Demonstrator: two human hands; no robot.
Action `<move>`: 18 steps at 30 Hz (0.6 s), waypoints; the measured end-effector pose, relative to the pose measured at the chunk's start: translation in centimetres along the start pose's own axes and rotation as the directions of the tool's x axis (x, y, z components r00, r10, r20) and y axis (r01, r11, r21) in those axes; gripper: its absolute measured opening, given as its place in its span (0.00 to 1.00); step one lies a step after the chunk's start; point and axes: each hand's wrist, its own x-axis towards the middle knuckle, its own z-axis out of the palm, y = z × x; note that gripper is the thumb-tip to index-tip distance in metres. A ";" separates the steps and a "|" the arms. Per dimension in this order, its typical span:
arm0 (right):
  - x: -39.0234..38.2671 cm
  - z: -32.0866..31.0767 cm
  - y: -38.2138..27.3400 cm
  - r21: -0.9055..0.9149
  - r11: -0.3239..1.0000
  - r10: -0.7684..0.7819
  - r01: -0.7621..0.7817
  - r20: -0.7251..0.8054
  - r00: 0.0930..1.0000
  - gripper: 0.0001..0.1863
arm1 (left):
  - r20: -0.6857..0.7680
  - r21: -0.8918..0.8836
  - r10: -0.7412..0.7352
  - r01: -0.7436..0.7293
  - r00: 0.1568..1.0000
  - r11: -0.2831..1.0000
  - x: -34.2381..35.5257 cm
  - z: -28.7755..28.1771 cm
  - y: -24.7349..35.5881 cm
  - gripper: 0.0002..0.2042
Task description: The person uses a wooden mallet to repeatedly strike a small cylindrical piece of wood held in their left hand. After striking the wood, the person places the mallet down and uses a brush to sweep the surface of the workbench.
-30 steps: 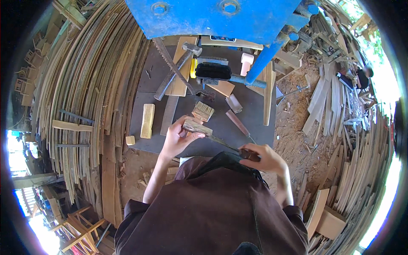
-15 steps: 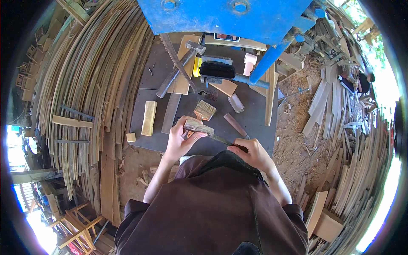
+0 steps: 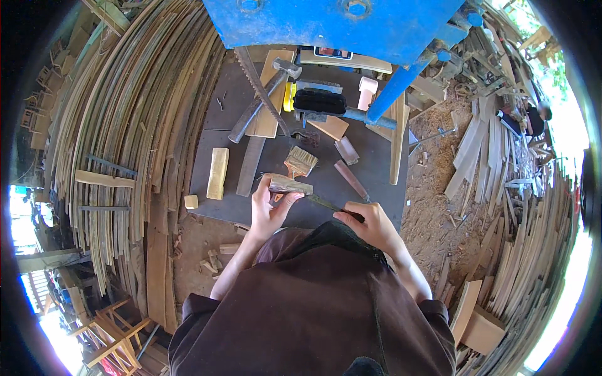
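Note:
My left hand (image 3: 273, 210) pinches a short wooden piece (image 3: 291, 185) between thumb and fingers, just above the near edge of the dark table. My right hand (image 3: 373, 224) is closed around the dark handle of a thin, narrow file-like tool (image 3: 325, 203). Its blade slants up to the left and its tip meets the lower right end of the wood; whether it cuts or only rests there cannot be told. Directly beyond the wood lies a paintbrush (image 3: 301, 161) with pale bristles, its handle partly hidden by the wood and my left hand.
On the table (image 3: 207, 150) lie a wooden block (image 3: 217, 173), a hammer (image 3: 257, 109), a toothed saw blade (image 3: 260, 88), a brown strip (image 3: 351, 179) and a pink mallet-shaped piece (image 3: 367, 93). A blue metal frame (image 3: 332, 28) overhangs the far side. Stacked planks (image 3: 132, 125) stand left.
The wooden piece has turned slightly and sits nearly level. My right hand and the tool have shifted slightly left. Both hands keep their hold.

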 end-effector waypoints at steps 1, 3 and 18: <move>0.0 0.0 0.1 -0.004 1.000 0.000 0.000 -0.002 1.000 0.16 | -0.005 0.046 0.024 -0.024 1.000 0.999 0.0 0.0 0.0 0.13; 0.1 0.2 0.3 -0.006 1.000 0.002 -0.002 -0.006 1.000 0.16 | -0.011 0.138 0.072 -0.070 0.997 0.988 0.0 0.0 -0.1 0.12; 0.4 1.0 0.6 0.012 0.998 0.067 -0.067 -0.004 0.998 0.17 | -0.095 0.011 -0.118 0.120 0.988 0.993 0.2 0.8 0.4 0.12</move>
